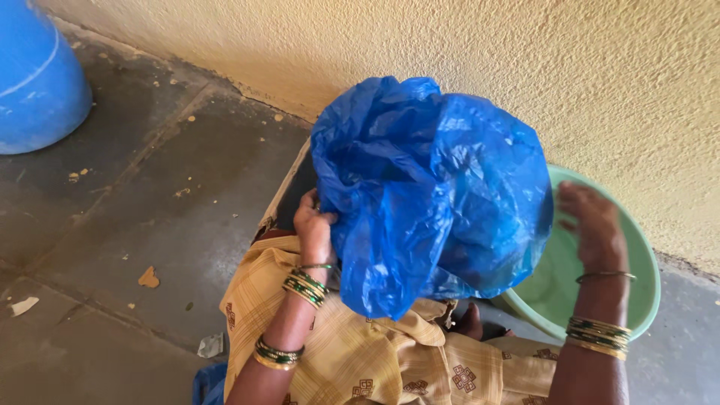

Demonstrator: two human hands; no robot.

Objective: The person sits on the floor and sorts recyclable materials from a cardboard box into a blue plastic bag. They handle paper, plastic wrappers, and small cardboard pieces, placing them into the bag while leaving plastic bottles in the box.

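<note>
A big blue plastic bag (431, 191) fills the middle of the view, puffed up and crumpled, held up in front of the person's lap and above the yellow checked cloth (360, 352) they wear. Its lower end hangs down to a loose point over that cloth. The left hand (313, 225) grips the bag's left edge, fingers curled into the plastic, with the wrist bent upward; green and gold bangles (304, 287) sit on that wrist, and another set lies further up the forearm. The right hand (592, 225) is off the bag, on its right side, fingers spread and loose, holding nothing; it hovers over the rim of a light green plastic tub (637, 277), and whether it touches the rim cannot be told. A thin bangle and a stack of gold and green ones ring the right wrist too. The tub stands on the floor close to the wall, partly hidden behind the bag, and its inside looks bare where it shows. Behind everything runs a rough cream plastered wall (525, 60). The floor (112, 225) is grey stone slabs, dusty, with small chips and scraps of paper scattered about. In the top left corner stands part of a large blue drum (34, 82), well apart from the bag and the hands.
</note>
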